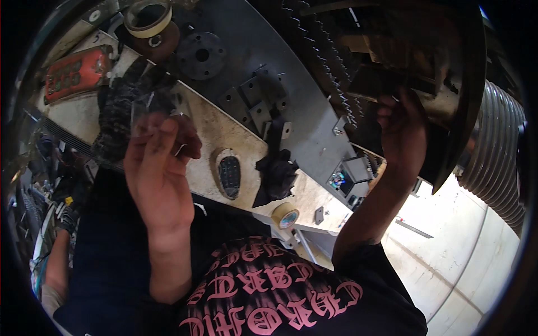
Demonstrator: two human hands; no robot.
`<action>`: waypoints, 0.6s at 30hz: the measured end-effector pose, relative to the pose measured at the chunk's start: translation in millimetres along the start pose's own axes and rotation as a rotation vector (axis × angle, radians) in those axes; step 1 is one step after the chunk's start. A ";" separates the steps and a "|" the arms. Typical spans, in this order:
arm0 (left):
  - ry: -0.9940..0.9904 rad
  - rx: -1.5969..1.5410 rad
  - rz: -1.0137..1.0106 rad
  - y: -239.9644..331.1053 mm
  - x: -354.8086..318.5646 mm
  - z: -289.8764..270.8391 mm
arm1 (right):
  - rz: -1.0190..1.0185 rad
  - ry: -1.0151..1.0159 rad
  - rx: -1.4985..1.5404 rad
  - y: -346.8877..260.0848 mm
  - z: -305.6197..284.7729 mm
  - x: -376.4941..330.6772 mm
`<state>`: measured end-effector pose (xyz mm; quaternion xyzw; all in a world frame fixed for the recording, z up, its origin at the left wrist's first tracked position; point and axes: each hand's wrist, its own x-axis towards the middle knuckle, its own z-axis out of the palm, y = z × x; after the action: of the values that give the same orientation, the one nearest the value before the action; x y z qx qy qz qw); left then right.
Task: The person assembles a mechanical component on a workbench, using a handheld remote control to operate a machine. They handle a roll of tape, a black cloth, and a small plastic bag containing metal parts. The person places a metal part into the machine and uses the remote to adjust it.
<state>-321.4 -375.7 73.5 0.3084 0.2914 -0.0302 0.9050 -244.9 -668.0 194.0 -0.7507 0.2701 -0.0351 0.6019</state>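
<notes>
My left hand [165, 168] is raised over the bench with its fingers curled and thumb pressed in. It pinches a see-through plastic piece [152, 105], whose exact kind I cannot make out. Behind that piece lies dark patterned cloth [120, 115]. My right hand [400, 126] reaches up on the right to a dark machine part [372, 81]. Its fingers are bent together beside a small bright glint, and shadow hides what they hold. Between the hands, several small metal plates [258, 112] with holes lie near a round drilled flange [202, 54].
A grey keypad remote [228, 173], crumpled black cloth [277, 176] and a tape roll [286, 215] are on the bench. A red control box [78, 73] sits far left. Toothed strips [325, 61] and a ribbed hose [496, 151] are at right. Another person's gloved hand [68, 217] works at lower left.
</notes>
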 end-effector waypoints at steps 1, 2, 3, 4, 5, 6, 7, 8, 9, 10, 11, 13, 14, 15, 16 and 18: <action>0.009 0.000 -0.021 -0.1 0.1 -0.7 | 0.005 -0.016 0.031 0.5 -1.2 -2.8; 0.003 0.010 -0.012 0.8 0.8 -1.9 | 0.003 0.009 -0.014 4.0 2.9 -9.7; -0.004 0.020 -0.002 2.0 1.8 -3.5 | 0.001 0.034 -0.060 6.7 13.0 -20.4; -0.013 0.023 0.003 4.7 2.6 -4.2 | -0.003 0.061 -0.112 6.0 21.9 -31.6; -0.003 0.029 0.010 3.9 3.1 -5.5 | 0.031 -0.059 -0.132 18.2 20.9 -39.9; -0.005 0.043 -0.004 2.9 3.2 -7.4 | 0.099 -0.173 -0.208 33.6 22.1 -50.5; -0.006 0.054 -0.014 1.1 3.6 -8.5 | 0.162 -0.292 -0.286 52.2 23.5 -59.0; -0.013 0.062 -0.030 -0.9 5.4 -7.9 | 0.242 -0.394 -0.399 77.2 21.3 -64.7; -0.013 0.095 -0.047 -3.5 7.5 -7.6 | 0.312 -0.472 -0.428 103.3 20.4 -73.8; -0.018 0.095 -0.067 -6.9 6.8 -7.5 | 0.410 -0.527 -0.499 135.0 14.7 -82.5; -0.022 0.098 -0.074 -10.7 6.5 -7.0 | 0.463 -0.535 -0.499 171.8 6.8 -93.2; -0.062 0.109 -0.097 -11.9 14.3 -6.3 | 0.251 -0.530 -0.714 209.4 5.0 -115.1; -0.090 0.159 -0.112 -24.6 23.2 -10.6 | 0.129 -0.577 -0.831 223.2 -0.1 -115.0; -0.116 0.208 -0.127 -36.0 32.2 -15.4 | -0.071 -0.597 -1.004 246.2 -10.9 -118.1; -0.126 0.267 -0.146 -50.9 38.5 -20.2 | 0.086 -0.585 -1.069 227.0 1.4 -113.7; -0.188 0.253 -0.180 -72.6 50.4 -19.6 | 0.166 -0.431 -0.829 213.0 14.8 -97.6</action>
<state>-306.6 -416.7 -5.8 0.3883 0.2258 -0.1760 0.8759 -399.9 -638.8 20.1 -0.8937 0.1891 0.2806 0.2946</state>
